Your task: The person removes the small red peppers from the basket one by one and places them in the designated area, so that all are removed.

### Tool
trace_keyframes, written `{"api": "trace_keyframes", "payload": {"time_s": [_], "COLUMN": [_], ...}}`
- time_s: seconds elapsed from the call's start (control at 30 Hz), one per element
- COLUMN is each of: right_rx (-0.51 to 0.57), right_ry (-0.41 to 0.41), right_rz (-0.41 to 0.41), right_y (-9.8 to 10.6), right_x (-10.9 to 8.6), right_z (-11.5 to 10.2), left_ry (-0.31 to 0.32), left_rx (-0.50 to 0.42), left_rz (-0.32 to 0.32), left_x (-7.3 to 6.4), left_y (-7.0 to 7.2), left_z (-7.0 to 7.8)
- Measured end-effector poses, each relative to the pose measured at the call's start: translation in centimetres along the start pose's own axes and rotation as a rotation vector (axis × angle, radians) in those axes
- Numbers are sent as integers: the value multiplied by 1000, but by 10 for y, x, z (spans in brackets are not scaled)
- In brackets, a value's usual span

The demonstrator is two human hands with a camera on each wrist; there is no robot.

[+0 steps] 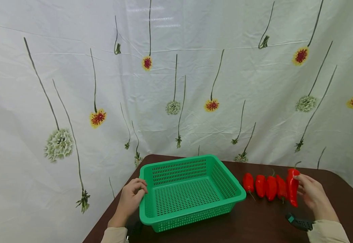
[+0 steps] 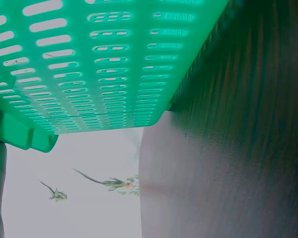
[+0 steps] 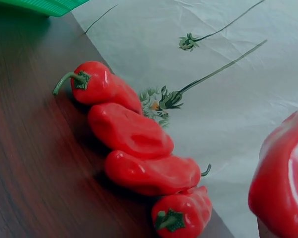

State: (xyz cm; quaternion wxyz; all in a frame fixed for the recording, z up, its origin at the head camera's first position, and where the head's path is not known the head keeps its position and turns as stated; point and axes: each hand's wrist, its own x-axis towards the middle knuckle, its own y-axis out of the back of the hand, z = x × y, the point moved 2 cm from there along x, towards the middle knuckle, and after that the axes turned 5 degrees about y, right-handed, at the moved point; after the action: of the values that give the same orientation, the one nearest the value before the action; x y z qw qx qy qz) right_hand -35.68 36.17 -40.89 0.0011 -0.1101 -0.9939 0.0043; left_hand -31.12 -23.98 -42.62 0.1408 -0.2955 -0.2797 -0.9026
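Observation:
My right hand (image 1: 311, 194) pinches a red pepper (image 1: 292, 187) by its side, with the green stem pointing up. In the right wrist view that held pepper (image 3: 283, 178) fills the right edge. Beside it several more red peppers (image 1: 271, 188) lie in a row on the table; the right wrist view shows their row (image 3: 131, 130) up close, stems facing different ways. My left hand (image 1: 131, 197) rests on the left rim of a green plastic basket (image 1: 191, 212). Slotted basket wall (image 2: 104, 69) fills the upper part of the left wrist view. No pepper shows inside the basket.
The dark brown wooden table (image 1: 255, 222) carries the basket at left and the peppers at right. A white cloth (image 1: 164, 128) with printed flowers hangs behind its back edge. A black strap (image 1: 299, 222) is on my right wrist.

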Motion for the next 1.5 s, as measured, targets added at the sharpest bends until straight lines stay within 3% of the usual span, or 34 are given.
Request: {"api": "trace_keyframes", "payload": {"time_s": [0.17,0.4,0.9,1.1,1.5], "right_rx": [-4,28,-7,-26,-33], "right_ry": [-36,-57,-77,-129,-132], "right_rz": [78,119,254,314,351], "right_y": [1,3,7,8,10], "right_x": [1,1,4,9,13], "right_z": [2,8,23,30,39], "left_ry": [3,21,62,58,71], "left_rx": [2,0,4,3,10], "left_rz": [1,-9,-28,-23,-29], "left_x": [1,1,2,1,2], "left_y": [-1,-1,-1,-1,0], "left_z": [0,-1,-1,-1,-1]}}
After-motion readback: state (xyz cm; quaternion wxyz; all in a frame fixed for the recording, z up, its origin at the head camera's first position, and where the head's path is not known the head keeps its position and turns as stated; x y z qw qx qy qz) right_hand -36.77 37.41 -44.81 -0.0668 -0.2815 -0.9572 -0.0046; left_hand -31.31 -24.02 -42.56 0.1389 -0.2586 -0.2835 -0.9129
